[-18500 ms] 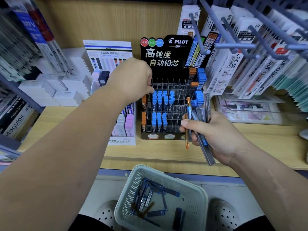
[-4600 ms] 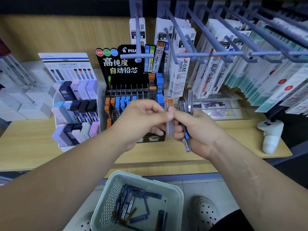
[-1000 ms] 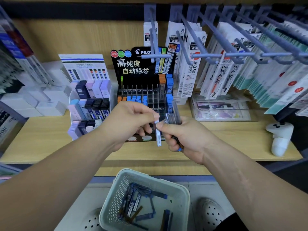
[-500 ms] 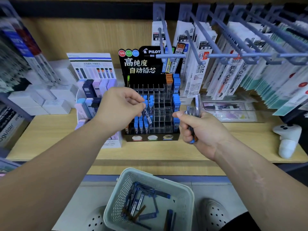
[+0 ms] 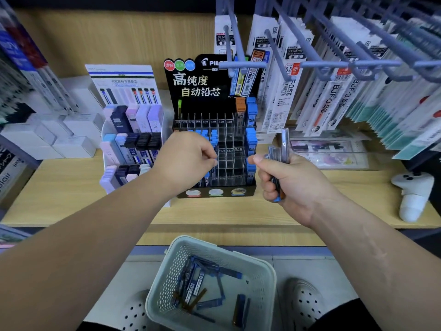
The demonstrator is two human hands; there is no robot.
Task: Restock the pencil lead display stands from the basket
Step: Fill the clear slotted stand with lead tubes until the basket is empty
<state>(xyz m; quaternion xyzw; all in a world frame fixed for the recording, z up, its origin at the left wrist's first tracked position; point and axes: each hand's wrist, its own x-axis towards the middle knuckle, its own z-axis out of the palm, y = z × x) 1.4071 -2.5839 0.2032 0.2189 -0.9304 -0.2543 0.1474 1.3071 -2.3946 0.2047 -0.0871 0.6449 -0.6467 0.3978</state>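
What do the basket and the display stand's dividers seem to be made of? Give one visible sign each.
Basket: probably moulded plastic, matte pale green, given its perforated lattice walls. Dividers: seemingly clear glossy plastic, perhaps acrylic, since the empty slots show through.

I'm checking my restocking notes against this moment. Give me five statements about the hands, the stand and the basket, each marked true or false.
1. The right hand holds a bundle of lead cases. True.
2. The basket is empty. False: loose lead cases lie in it.
3. The left hand reaches into the basket. False: it is up at the slots of the black display stand.
4. A white controller stands on the shelf, to the right of the right hand. True.
5. Every slot of the black display stand is full. False: several clear middle slots are empty.
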